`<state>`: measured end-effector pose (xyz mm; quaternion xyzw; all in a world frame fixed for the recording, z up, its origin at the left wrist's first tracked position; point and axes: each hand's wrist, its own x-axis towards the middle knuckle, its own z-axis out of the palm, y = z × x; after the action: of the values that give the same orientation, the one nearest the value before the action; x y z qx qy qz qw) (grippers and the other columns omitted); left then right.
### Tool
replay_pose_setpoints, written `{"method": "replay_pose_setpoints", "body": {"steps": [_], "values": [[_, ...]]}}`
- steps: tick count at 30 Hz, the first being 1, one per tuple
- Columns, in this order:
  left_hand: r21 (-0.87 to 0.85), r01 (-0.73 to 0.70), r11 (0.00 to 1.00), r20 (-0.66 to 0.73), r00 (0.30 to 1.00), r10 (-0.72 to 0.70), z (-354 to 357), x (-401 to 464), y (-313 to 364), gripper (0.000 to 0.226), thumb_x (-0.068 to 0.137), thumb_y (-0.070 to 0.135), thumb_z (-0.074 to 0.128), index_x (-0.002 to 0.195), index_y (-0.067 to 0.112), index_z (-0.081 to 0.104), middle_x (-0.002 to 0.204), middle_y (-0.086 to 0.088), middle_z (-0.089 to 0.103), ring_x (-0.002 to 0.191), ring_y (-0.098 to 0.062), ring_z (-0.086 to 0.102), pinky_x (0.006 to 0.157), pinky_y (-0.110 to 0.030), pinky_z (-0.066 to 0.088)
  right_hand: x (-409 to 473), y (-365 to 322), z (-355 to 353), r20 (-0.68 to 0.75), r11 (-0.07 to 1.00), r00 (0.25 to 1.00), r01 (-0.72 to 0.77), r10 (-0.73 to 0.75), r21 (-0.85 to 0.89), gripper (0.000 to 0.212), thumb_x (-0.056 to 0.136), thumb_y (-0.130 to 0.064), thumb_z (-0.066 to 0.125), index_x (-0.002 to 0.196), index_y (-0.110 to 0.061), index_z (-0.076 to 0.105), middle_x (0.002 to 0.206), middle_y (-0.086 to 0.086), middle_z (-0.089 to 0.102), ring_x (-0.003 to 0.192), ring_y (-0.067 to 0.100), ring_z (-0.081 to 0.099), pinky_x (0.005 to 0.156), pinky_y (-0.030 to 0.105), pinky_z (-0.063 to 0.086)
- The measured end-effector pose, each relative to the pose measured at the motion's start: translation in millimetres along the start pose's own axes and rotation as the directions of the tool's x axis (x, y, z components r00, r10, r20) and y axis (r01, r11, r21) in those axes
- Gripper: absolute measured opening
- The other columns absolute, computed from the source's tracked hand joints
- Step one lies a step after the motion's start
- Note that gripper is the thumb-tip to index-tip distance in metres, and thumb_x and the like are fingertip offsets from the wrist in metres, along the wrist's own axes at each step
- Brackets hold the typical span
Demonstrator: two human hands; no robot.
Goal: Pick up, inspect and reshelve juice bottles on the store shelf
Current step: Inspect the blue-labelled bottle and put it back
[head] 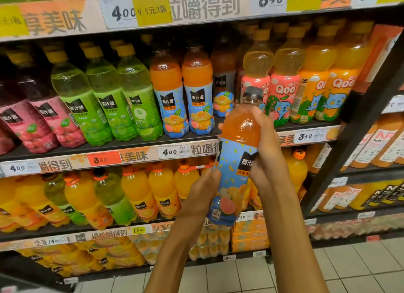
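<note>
Orange juice fills the bottle (237, 154) held at centre right of the frame, tilted slightly, its dark cap toward the middle shelf (135, 142). The left hand (202, 193) has its grip wrapped round the blue label low down; the right hand (265, 152) clasps the upper half. Two matching bottles (182, 91) stand on the shelf just left of it.

Dark store shelf (196, 137) carrying upright bottle rows: pink bottles (41, 119), green bottles (105, 100), orange-juice bottles (185, 91), Qoo bottles (306, 84).
</note>
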<state>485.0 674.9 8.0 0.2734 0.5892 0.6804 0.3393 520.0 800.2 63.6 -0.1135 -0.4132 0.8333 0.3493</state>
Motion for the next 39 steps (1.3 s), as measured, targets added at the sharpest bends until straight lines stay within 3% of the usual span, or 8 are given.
{"method": "replay_pose_setpoints", "body": {"steps": [4,8,11,17,24,30,36,39], "values": [[0.027,-0.019,0.999,0.122,0.992,0.016,-7.5,-2.1,0.8,0.083,0.049,0.077,0.070,0.100,0.012,0.065,0.080,0.005,0.073,0.072,-0.010,0.068,0.070,-0.023,0.052,0.2,0.7,-0.6,0.044,0.998,0.998,-0.055,0.055,0.001,0.035,0.082,-0.040,0.062,0.100,-0.011,0.069,0.108,0.018,0.067,0.117,0.042,0.056,0.106,0.057,0.038],[0.144,-0.128,0.981,-0.084,0.986,0.141,2.6,2.9,5.0,0.052,0.080,0.053,0.059,0.095,0.003,0.060,0.061,0.012,0.063,0.053,0.000,0.058,0.058,-0.010,0.045,3.7,-4.9,5.8,0.015,0.973,0.999,0.032,-0.029,-0.228,0.036,0.091,-0.032,0.059,0.116,-0.006,0.062,0.108,0.014,0.070,0.101,0.025,0.067,0.090,0.038,0.053],[0.216,-0.142,0.966,-0.138,0.975,0.174,6.6,4.2,1.1,0.018,0.087,0.034,0.046,0.088,0.020,0.058,0.070,0.013,0.061,0.059,0.011,0.059,0.056,-0.005,0.043,3.9,-1.9,6.5,0.054,0.941,0.997,0.062,-0.047,-0.332,0.035,0.087,-0.024,0.066,0.118,-0.008,0.059,0.103,0.006,0.070,0.089,0.013,0.068,0.075,0.025,0.054],[-0.021,0.015,1.000,-0.116,0.993,-0.017,2.0,0.5,-4.6,0.041,0.086,0.046,0.056,0.094,0.006,0.061,0.086,-0.011,0.067,0.084,-0.023,0.065,0.079,-0.032,0.052,3.4,-3.5,-2.6,0.101,0.980,0.995,0.002,0.018,-0.199,0.026,0.084,-0.024,0.065,0.106,-0.011,0.063,0.093,0.012,0.068,0.088,0.025,0.065,0.080,0.038,0.053],[-0.149,-0.073,0.986,0.112,0.990,0.091,2.4,-8.6,1.2,0.056,0.056,0.071,0.071,0.057,0.015,0.072,0.055,0.004,0.067,0.055,-0.007,0.064,0.064,-0.020,0.055,2.6,-5.2,-3.3,0.233,0.997,0.971,-0.046,0.059,-0.060,0.051,0.070,-0.037,0.067,0.115,-0.013,0.061,0.107,0.014,0.068,0.105,0.035,0.062,0.091,0.047,0.050],[0.077,-0.174,0.982,-0.094,0.979,0.181,0.6,0.3,4.0,0.028,0.083,0.042,0.064,0.101,0.021,0.061,0.080,-0.009,0.066,0.070,-0.018,0.062,0.063,-0.028,0.052,-0.4,-9.3,3.1,0.207,0.946,0.976,0.134,-0.073,-0.296,0.038,0.081,-0.027,0.068,0.115,-0.012,0.061,0.102,0.003,0.072,0.095,0.016,0.069,0.076,0.024,0.053],[-0.141,0.052,0.989,-0.026,0.998,-0.056,-6.4,-2.1,-3.6,0.051,0.075,0.056,0.038,0.092,0.025,0.075,0.097,-0.007,0.075,0.087,-0.021,0.071,0.082,-0.037,0.056,-6.3,-9.7,7.5,0.244,0.960,0.969,0.105,-0.039,-0.260,0.027,0.080,-0.023,0.064,0.105,-0.012,0.064,0.087,0.000,0.073,0.081,0.012,0.069,0.066,0.022,0.053],[-0.268,0.174,0.948,0.101,0.983,-0.152,-6.7,-6.2,-10.5,0.051,0.074,0.058,0.036,0.085,0.031,0.078,0.088,0.000,0.076,0.074,-0.014,0.071,0.069,-0.035,0.059,-8.3,-9.3,10.3,0.313,0.975,0.950,0.067,0.002,-0.211,0.022,0.081,-0.021,0.061,0.101,-0.016,0.067,0.088,0.003,0.071,0.079,0.014,0.067,0.067,0.023,0.054]]}}
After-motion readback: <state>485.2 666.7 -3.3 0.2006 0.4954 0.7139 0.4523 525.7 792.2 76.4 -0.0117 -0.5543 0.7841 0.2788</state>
